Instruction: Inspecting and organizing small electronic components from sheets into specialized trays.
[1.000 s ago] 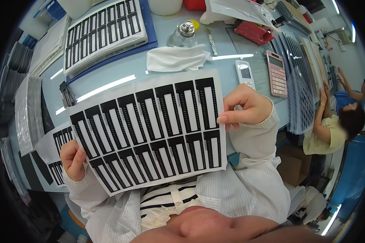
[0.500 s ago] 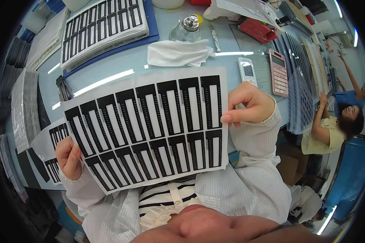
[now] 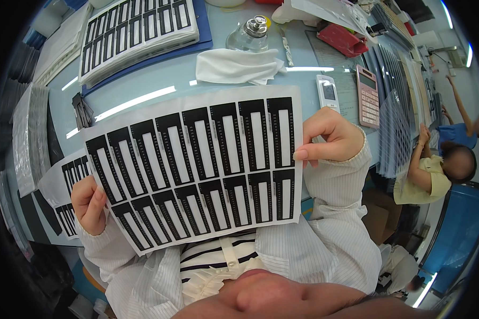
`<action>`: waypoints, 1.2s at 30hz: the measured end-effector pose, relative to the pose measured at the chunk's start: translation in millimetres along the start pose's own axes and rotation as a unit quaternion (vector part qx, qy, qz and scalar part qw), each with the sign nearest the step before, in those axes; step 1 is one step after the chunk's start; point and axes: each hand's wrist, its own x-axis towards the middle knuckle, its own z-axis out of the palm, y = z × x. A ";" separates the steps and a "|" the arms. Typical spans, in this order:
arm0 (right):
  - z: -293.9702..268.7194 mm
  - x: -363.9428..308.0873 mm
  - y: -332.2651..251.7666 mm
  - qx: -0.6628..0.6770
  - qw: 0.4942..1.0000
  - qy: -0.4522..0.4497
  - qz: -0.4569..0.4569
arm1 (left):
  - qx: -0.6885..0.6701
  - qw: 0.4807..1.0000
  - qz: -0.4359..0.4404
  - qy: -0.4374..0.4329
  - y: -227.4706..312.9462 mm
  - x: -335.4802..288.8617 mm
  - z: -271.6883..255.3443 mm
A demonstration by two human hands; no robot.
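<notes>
Both my hands hold up one white sheet point(image 3: 197, 183) that carries two rows of black rectangular frames with white windows. At its left edge my left hand point(image 3: 89, 204) pinches it, thumb in front. My right hand point(image 3: 331, 137) grips the right edge between thumb and curled fingers. The sheet is tilted and spans the space in front of my chest, above the table's near edge. Behind its lower left corner lies another sheet of the same print point(image 3: 64, 186), partly covered. A thick stack of such sheets point(image 3: 138, 40) rests on a blue board point(image 3: 205, 40) at the far left.
On the table point(image 3: 138, 98) are a folded white cloth point(image 3: 237, 66), a glass pump bottle point(image 3: 249, 36), a white remote-like device point(image 3: 328, 91), a pink calculator point(image 3: 367, 95) and black clips point(image 3: 82, 110). Plastic-wrapped stacks point(image 3: 31, 138) line the left. Co-workers point(image 3: 423, 170) are at the right.
The sheet stays in both hands, nearly still. The table and its things have shifted slightly in the view.
</notes>
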 end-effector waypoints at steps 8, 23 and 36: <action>0.3 0.2 1.0 0.016 1.000 -0.001 0.008 | 0.011 1.000 0.008 -0.007 2.1 2.2 0.0; -0.3 0.3 1.2 0.019 1.000 -0.006 0.015 | -0.022 1.000 -0.011 0.001 -0.2 1.1 1.1; -1.7 0.0 2.2 0.004 1.000 -0.010 -0.003 | -0.008 1.000 0.001 -0.009 4.8 3.8 2.8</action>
